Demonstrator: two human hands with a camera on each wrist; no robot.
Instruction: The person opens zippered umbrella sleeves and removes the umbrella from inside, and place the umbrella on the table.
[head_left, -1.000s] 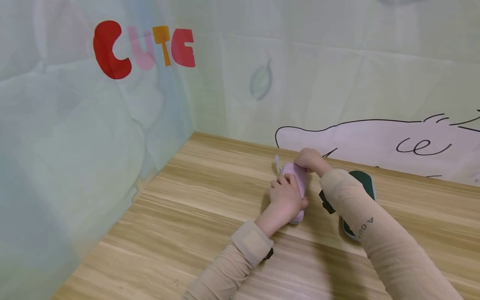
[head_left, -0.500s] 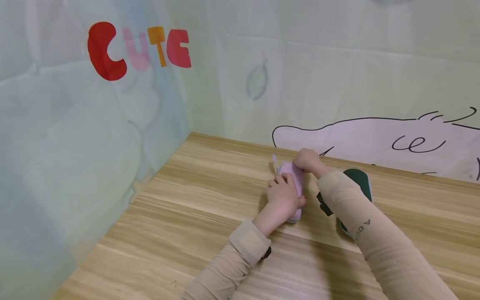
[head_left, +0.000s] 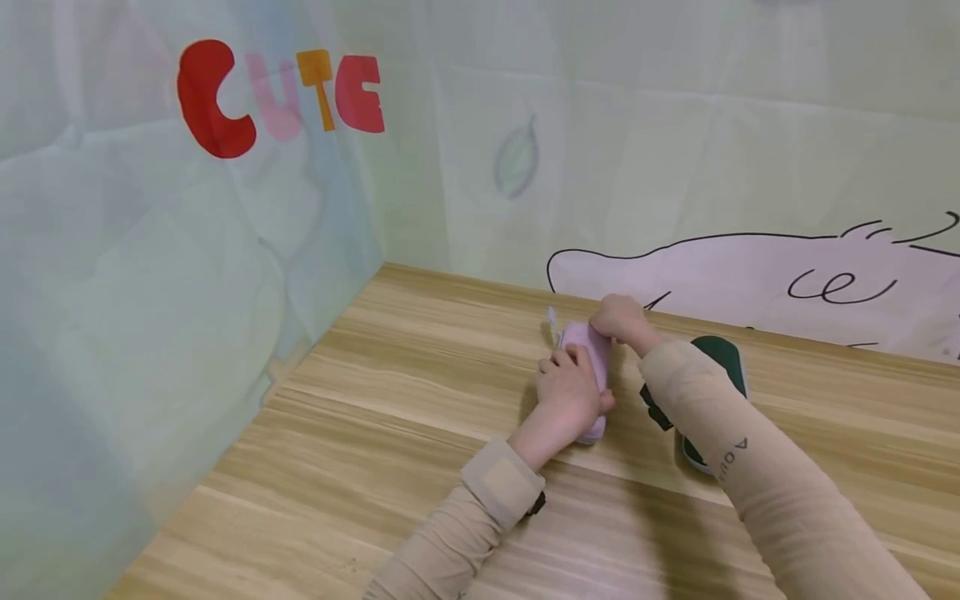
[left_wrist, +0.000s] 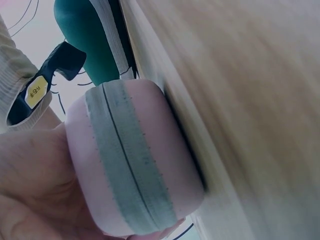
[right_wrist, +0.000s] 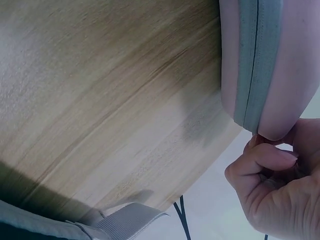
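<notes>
A pink zip case (head_left: 597, 360) with a grey-green zipper band stands on the wooden table. My left hand (head_left: 567, 392) grips it from above, fingers over its left side and thumb on the right. In the left wrist view the zipper line (left_wrist: 127, 150) runs unbroken along the case's near end. At the far end, my right hand (head_left: 619, 320) has its fingers curled right at the zipper's end. In the right wrist view its curled index finger (right_wrist: 257, 162) and thumb close in there; the bit pinched is hidden. A pale tag (head_left: 552, 318) sticks up on the left.
A dark green case (head_left: 722, 357) with a light edge lies to the right, partly under my right forearm. Behind the table (head_left: 337, 433) hang printed cloth walls, one with CUTE lettering (head_left: 221, 100). In the right wrist view a grey fabric loop (right_wrist: 131, 220) shows low down.
The head view shifts slightly. Both hands keep their places on the pink case.
</notes>
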